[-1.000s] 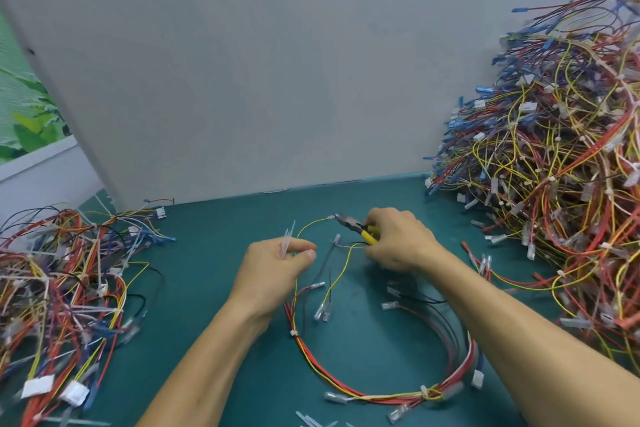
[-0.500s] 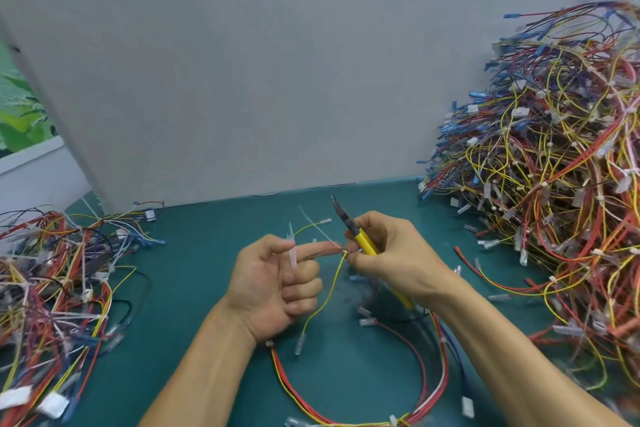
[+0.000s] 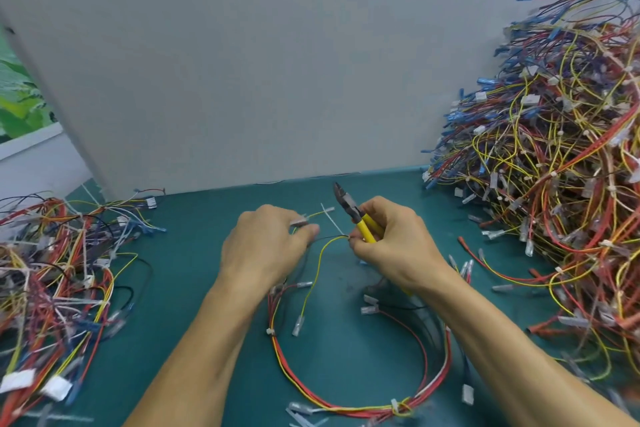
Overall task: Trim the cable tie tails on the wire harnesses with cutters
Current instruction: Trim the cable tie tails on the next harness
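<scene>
Slanting up and away from the pinch of the right hand (image 3: 398, 243), the cable tie tail (image 3: 330, 220) is seen just left of the cutters (image 3: 349, 208), whose yellow handles are gripped in the same hand, blades apparently together and nearly parallel to the tail. The harness wire (image 3: 329, 239) is pinched further left by the left hand (image 3: 266, 246). The blades would likely need turning across the tail near its root.

The right hand (image 3: 394, 243) grips cutters (image 3: 360, 218); the left hand (image 3: 266, 246) pinches a harness (image 3: 320, 255).
</scene>
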`<state>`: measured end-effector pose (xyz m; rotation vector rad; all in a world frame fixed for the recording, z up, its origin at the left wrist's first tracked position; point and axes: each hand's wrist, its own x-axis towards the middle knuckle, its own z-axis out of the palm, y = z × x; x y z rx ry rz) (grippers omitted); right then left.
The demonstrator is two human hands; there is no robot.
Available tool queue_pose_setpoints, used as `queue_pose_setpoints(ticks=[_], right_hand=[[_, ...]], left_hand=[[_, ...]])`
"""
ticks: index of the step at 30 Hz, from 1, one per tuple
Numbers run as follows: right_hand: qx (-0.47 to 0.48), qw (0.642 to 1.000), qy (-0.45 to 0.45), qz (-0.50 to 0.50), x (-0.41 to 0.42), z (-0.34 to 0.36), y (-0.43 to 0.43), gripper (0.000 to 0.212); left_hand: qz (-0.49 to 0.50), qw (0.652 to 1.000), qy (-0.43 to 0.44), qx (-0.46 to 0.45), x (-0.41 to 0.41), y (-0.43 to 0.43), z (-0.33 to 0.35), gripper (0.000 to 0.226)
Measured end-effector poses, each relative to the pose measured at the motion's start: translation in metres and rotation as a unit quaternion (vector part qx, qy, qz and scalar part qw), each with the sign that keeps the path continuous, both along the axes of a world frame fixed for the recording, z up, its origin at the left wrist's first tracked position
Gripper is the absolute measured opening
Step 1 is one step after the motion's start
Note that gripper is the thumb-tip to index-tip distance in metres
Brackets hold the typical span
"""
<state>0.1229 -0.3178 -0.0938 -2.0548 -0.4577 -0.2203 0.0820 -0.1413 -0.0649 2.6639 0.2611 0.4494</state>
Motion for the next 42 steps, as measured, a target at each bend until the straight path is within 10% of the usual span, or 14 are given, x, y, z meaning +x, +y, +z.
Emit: queue_pose_setpoints(ticks=[4, 13, 27, 42], right_hand=[[0.008, 1.0, -0.015, 0.026, -0.004, 0.0, 0.005, 0.02], [-0.044, 0.996, -0.058, 0.053, -0.006, -0.003, 0.005, 0.033], [-0.359, 0.931, 0.046, 0.053, -0.007, 0.048, -0.04, 0.01], [-0.411, 0.908, 0.018, 0.083, -0.019, 0.058, -0.033, 0.034]], left_hand=[[-0.057, 0.97, -0.016, -0.234, 0.004, -0.013, -0.01, 0.048], [-0.043, 0.869, 0.098, -0.484, 0.009, -0.016, -0.028, 0.021], [-0.087, 0.867, 0.04, -0.489, 0.012, -0.012, -0.044, 0.019], [-0.191, 0.927, -0.031, -0.32, 0.007, -0.013, -0.04, 0.014]])
